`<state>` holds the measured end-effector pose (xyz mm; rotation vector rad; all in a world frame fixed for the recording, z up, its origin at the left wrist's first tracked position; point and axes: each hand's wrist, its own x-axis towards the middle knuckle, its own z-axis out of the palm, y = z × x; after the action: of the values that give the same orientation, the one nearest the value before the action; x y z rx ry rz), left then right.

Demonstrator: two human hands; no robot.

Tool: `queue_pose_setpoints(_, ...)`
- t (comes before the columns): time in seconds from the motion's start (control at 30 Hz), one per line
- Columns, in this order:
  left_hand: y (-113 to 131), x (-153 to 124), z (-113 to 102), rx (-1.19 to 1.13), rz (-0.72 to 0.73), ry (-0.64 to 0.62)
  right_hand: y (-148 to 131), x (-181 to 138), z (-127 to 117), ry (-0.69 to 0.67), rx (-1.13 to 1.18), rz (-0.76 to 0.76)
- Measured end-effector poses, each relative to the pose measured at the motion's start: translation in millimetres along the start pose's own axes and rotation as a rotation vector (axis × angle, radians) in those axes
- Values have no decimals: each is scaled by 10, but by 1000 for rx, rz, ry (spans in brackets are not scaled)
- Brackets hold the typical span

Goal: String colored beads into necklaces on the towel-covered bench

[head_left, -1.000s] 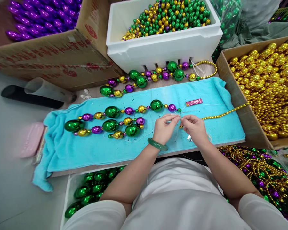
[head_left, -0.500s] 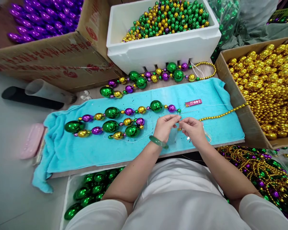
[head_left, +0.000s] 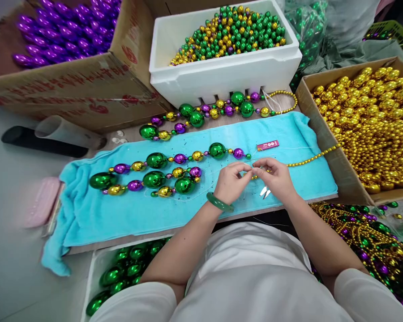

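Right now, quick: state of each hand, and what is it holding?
Left hand: closed, fingertips pinching the thread.
Right hand: closed, pinching the same thread beside the gold bead string; metal snips show under it, whether held cannot be told.

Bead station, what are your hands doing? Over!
Left hand, right hand pinched together on end of gold bead string. Big-bead strand lies on teal towel. Snips beside right hand.

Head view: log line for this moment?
left hand: pinches thread | right hand: pinches thread beside gold strand | big-bead strand: on towel
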<state>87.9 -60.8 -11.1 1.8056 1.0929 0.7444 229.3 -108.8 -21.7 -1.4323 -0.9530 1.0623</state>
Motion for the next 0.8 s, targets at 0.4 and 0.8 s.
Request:
queue_pose_setpoints(0.4,-34,25,-37,-511,-303,-230,-62,58,8,-66,114,8)
queue_pose_setpoints(0.8,-120,151,9,-850,-476,-263,-156,186,-67,113,152,-154)
